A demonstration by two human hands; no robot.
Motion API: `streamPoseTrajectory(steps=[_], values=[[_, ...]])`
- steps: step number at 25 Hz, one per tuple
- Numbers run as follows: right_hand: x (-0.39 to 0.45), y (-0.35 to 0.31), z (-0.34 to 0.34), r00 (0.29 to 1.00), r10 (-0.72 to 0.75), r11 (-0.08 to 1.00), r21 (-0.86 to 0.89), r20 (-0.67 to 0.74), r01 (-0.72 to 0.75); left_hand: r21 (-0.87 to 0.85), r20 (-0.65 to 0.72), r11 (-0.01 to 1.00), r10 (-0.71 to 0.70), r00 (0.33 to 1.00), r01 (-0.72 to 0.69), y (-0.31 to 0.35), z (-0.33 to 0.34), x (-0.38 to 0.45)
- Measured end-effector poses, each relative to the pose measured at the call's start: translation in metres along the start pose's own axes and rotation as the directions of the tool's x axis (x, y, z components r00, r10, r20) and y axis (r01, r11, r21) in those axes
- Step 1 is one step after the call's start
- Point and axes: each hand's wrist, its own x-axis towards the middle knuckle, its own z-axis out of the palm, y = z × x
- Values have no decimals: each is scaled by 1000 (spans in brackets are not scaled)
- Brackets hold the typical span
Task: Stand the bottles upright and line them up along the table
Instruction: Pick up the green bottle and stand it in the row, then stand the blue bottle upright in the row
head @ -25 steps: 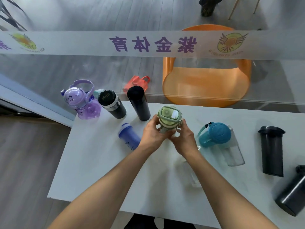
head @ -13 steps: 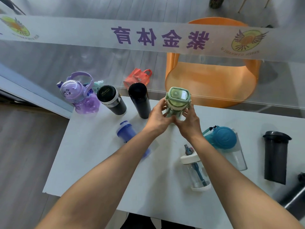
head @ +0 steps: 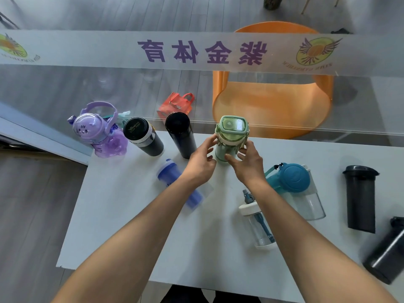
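A green bottle stands upright near the far edge of the white table, to the right of a row of three upright bottles: purple, black with a silver band and slim black. My left hand is just left of the green bottle, fingers spread and off it. On the bottle's lower right side, my right hand has its thumb and fingertips on the body. A blue bottle lies under my left forearm.
Lying on the table are a teal-lidded clear bottle, a small clear bottle with a white lid, a dark grey shaker and a black bottle at the right edge. Behind a glass panel are an orange chair and a red bag.
Both hands carried the green bottle away from me to the far edge and set it down upright. My left hand has since opened off it.
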Motion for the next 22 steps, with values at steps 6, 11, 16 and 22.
streamPoseTrajectory(steps=[6,11,16,22], values=[[6,-7,0,1000,-14,999,40,16,13,29,87,1000,0,996,-2,-1,-6,-2],[1,-7,6,999,40,999,29,-10,-39,43,130,999,-10,991,4,2,-10,-3],[-29,-17,-5,996,52,999,8,-75,-52,57,34,998,0,999,-2,8,-11,-18],[-101,-11,-48,962,-170,984,-95,-214,153,118,59,989,87,994,-93,-4,15,-55]])
